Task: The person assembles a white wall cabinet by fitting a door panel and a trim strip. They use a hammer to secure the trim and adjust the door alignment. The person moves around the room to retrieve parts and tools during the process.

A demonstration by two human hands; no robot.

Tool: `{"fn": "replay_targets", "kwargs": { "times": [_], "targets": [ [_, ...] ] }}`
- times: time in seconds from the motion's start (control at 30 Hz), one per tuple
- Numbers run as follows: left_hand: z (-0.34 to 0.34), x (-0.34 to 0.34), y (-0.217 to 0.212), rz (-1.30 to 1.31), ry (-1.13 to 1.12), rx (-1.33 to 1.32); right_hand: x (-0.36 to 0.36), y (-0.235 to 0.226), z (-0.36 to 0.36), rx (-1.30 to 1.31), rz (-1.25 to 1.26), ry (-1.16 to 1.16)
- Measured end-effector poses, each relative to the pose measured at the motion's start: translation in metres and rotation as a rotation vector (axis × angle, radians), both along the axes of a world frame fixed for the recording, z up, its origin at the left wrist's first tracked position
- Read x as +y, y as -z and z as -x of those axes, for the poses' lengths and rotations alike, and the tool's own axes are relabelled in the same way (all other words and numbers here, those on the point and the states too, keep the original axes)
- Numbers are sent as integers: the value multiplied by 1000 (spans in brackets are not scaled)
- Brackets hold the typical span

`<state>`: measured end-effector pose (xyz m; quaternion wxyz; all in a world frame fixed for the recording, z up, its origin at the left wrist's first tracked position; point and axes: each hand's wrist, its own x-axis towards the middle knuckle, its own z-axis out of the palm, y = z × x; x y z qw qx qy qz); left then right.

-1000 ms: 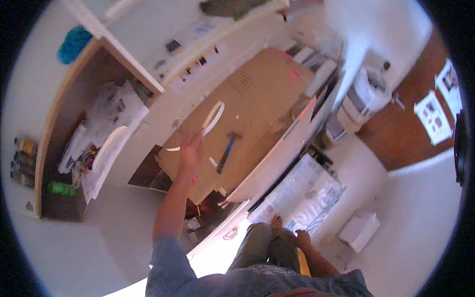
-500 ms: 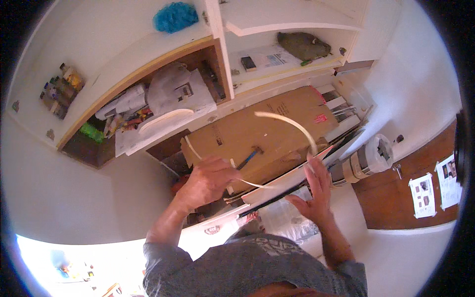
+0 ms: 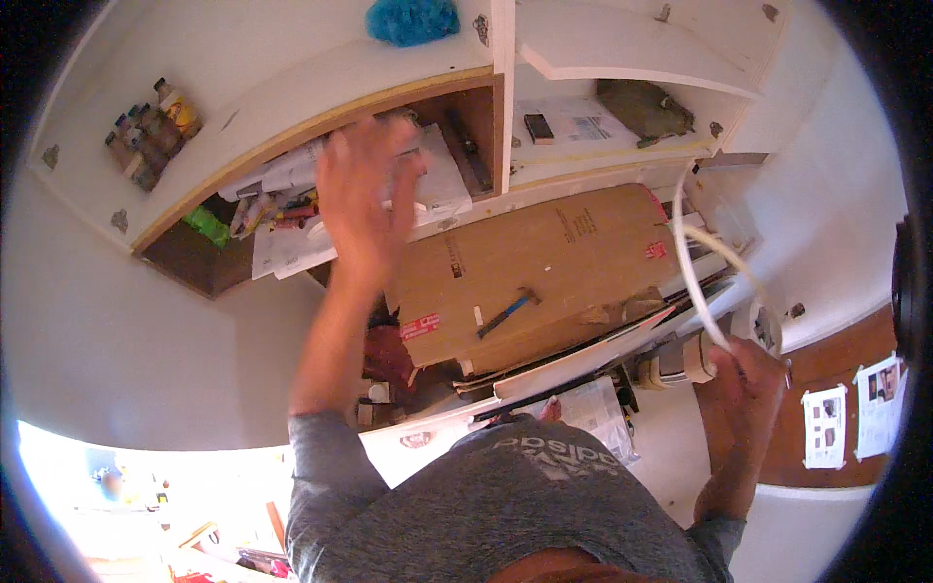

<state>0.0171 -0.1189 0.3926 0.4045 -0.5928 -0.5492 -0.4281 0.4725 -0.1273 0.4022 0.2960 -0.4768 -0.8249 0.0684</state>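
At the right, my right hand [image 3: 748, 377] is closed around a long, thin pale strip [image 3: 688, 257] that curves upward in a loop. It looks like edge banding. My left hand [image 3: 367, 199] is raised in front of the open cabinet compartment, over white papers [image 3: 282, 255]. Its fingers are stretched out and somewhat blurred, with nothing seen in them. Beyond my hands, a hammer [image 3: 508, 313] with a blue and black handle lies on a large flat cardboard sheet [image 3: 573, 238].
A brown-framed compartment [image 3: 498, 131] holds papers and tools. Small bottles [image 3: 146, 136] and a blue bag [image 3: 412, 21] occupy white shelving. Right of the cardboard stand a roll wrapped in cardboard [image 3: 671, 364] and a wall. Long boards [image 3: 573, 360] line the cardboard's near edge.
My left hand has let go of the pale strip and moved up to the compartment. My right hand has moved right, now gripping the strip. The view has shifted slightly.
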Motion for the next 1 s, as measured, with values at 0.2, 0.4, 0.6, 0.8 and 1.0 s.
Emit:
{"fn": "replay_targets", "kwargs": {
  "times": [0.2, 0.4, 0.6, 0.8, 1.0],
  "targets": [
    [122, 96, -14, 60, -257, -12, 18, 12, -35, 411, 195, 157],
    [120, 113, -9, 142, -389, -101, 45, 59, -101, 104, -7, 380],
    [103, 104, -11, 164, -530, -81, 61, 70, -93, 440, 332, 251],
    [39, 58, 7, -61, -334, -136, 75, 99, -93, 347, 436, 196],
    [-150, -2, 179, 848, 561, -1540, 86, 95, -24, 160, 649, -281]
  ]
}}
